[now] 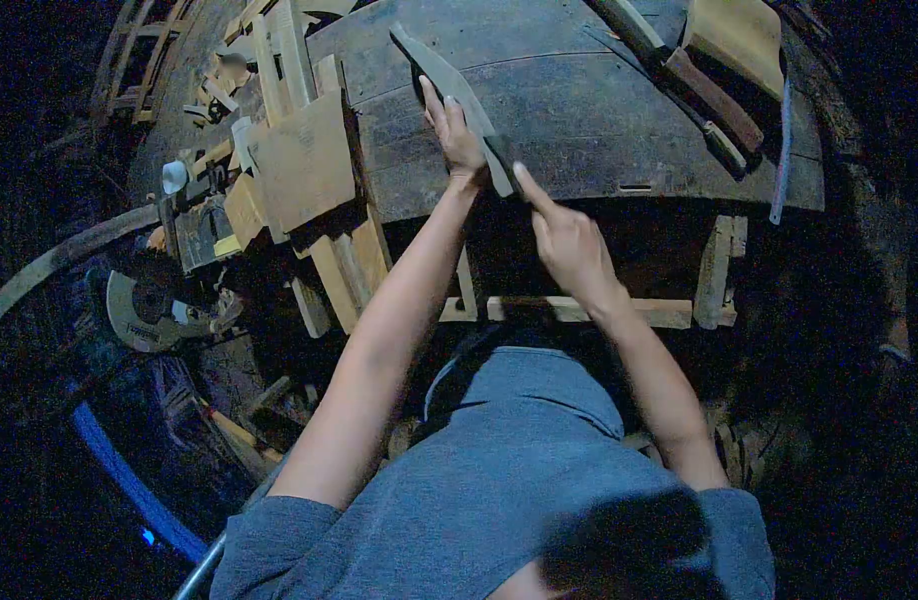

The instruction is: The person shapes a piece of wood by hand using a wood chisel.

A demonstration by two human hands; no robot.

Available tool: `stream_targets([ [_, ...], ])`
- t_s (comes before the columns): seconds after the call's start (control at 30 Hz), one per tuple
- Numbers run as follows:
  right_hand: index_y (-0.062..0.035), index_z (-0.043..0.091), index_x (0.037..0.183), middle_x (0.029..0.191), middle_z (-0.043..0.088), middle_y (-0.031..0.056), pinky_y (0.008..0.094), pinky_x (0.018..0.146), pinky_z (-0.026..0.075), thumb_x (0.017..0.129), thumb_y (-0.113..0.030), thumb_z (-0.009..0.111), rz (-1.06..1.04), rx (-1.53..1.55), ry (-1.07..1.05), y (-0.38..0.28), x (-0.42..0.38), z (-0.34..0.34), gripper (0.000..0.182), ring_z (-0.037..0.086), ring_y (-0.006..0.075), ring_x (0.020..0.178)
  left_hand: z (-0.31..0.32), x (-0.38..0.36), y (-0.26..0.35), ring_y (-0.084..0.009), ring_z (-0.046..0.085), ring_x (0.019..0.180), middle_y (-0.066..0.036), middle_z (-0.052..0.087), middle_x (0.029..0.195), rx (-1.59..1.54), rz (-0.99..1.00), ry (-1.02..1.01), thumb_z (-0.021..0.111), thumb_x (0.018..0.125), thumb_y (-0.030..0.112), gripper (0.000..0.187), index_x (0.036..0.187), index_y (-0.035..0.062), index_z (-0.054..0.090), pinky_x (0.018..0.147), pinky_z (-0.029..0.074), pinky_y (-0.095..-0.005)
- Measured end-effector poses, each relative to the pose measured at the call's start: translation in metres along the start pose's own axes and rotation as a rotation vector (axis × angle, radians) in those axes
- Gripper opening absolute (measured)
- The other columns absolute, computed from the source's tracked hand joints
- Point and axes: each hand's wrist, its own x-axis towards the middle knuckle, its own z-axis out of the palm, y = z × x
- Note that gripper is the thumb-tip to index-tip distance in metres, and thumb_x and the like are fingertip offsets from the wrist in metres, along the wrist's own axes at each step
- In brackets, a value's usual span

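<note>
A long, flat, pale-grey piece (pixel 461 85), shaped like a blade with one pointed end, slants over the workbench (pixel 569 110). My left hand (pixel 454 135) grips it near the middle, fingers along its left edge and thumb on its upper side. Across the near end lies a small dark flat piece (pixel 500 152), whose kind I cannot make out. My right hand (pixel 571 238) is closed at this dark piece, with the index finger stretched along its right edge and the other fingers curled. The underside of the long piece is hidden.
Right on the bench lie a brown sheath-like piece (pixel 714 100), a curved wooden panel (pixel 739 40) and a metal ruler (pixel 783 155) jutting past the edge. Boards, a flat brown panel (pixel 301 160) and a white cup (pixel 174 177) crowd the left. A round-guarded power saw (pixel 139 315) sits lower left.
</note>
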Motion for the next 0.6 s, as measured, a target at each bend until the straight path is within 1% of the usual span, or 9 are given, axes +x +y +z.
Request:
stream_targets([
  [0.1,-0.0256,0.034,0.143,0.071,0.062,0.0275,0.0565,0.064,0.05,0.09,-0.015,0.045,0.028,-0.015,-0.03,-0.01,0.033,-0.008,0.055,0.062,0.0452,0.066,-0.001,0.0,0.0,-0.0318,0.019,0.139,-0.015,0.026,0.151,-0.021,-0.001,-0.011,0.032,0.099,0.025,0.055,0.149,0.0064,0.019,0.113,0.011,-0.04],
  [0.13,-0.0261,0.035,0.143,0.069,0.061,0.0271,0.0563,0.064,0.05,0.089,-0.015,0.046,-0.019,-0.002,0.019,-0.005,0.031,-0.004,0.056,0.062,0.0448,0.065,0.0,0.001,-0.006,-0.0318,0.019,0.139,-0.015,0.026,0.151,-0.024,0.006,-0.016,0.032,0.099,0.025,0.055,0.149,0.0064,0.019,0.113,0.011,-0.04],
  [0.2,-0.0265,0.035,0.143,0.069,0.061,0.0265,0.056,0.064,0.051,0.089,-0.015,0.047,-0.032,-0.024,0.031,-0.001,0.007,-0.002,0.056,0.062,0.0443,0.064,0.002,0.003,-0.017,-0.0307,0.019,0.139,-0.015,0.024,0.152,-0.161,0.021,-0.001,0.033,0.099,0.025,0.055,0.149,0.0056,0.019,0.113,0.012,-0.0395],
  [0.23,-0.027,0.035,0.143,0.069,0.061,0.0259,0.0557,0.064,0.051,0.089,-0.015,0.047,-0.047,-0.042,0.029,-0.003,-0.008,-0.003,0.057,0.062,0.0438,0.064,0.002,0.003,-0.014,-0.0307,0.019,0.139,-0.015,0.024,0.152,-0.163,0.016,0.002,0.033,0.099,0.025,0.055,0.149,0.0056,0.019,0.113,0.012,-0.0395],
  [0.27,-0.0281,0.032,0.145,0.071,0.061,0.0252,0.0553,0.063,0.051,0.089,-0.015,0.048,0.003,-0.072,-0.049,-0.005,-0.023,-0.008,0.06,0.061,0.0426,0.062,0.002,0.003,-0.012,-0.0307,0.019,0.139,-0.016,0.024,0.152,-0.151,0.014,-0.003,0.033,0.099,0.025,0.055,0.149,0.0052,0.019,0.112,0.012,-0.0394],
  [0.37,-0.027,0.031,0.145,0.071,0.062,0.025,0.0549,0.063,0.051,0.089,-0.015,0.048,0.007,-0.081,-0.061,-0.01,-0.02,-0.01,0.06,0.062,0.0418,0.062,-0.001,-0.002,0.002,-0.0304,0.019,0.139,-0.017,0.024,0.151,-0.1,-0.009,-0.007,0.034,0.099,0.024,0.055,0.149,0.0046,0.019,0.112,0.013,-0.0394],
  [0.5,-0.025,0.032,0.144,0.071,0.063,0.0241,0.0532,0.06,0.053,0.09,-0.017,0.048,-0.05,-0.122,0.028,-0.015,0.026,-0.004,0.057,0.063,0.0407,0.063,0.0,-0.001,0.001,-0.0298,0.019,0.139,-0.017,0.023,0.151,-0.098,-0.002,-0.006,0.034,0.099,0.023,0.055,0.149,0.0045,0.02,0.112,0.014,-0.0389],
  [0.53,-0.0266,0.032,0.145,0.071,0.062,0.0239,0.0524,0.059,0.053,0.09,-0.016,0.049,-0.07,-0.115,0.04,-0.012,0.025,-0.002,0.058,0.062,0.041,0.062,0.001,0.001,-0.002,-0.0298,0.019,0.139,-0.017,0.023,0.151,-0.101,0.005,-0.01,0.034,0.099,0.023,0.055,0.149,0.0045,0.02,0.112,0.014,-0.0389],
  [0.6,-0.0275,0.032,0.145,0.07,0.062,0.0235,0.0529,0.059,0.053,0.089,-0.016,0.049,-0.055,-0.132,0.026,-0.009,0.004,-0.004,0.059,0.062,0.0416,0.062,0.002,0.001,-0.01,-0.0293,0.019,0.139,-0.016,0.021,0.152,-0.192,-0.062,0.005,0.033,0.099,0.022,0.054,0.149,0.0047,0.02,0.112,0.014,-0.0383],
])
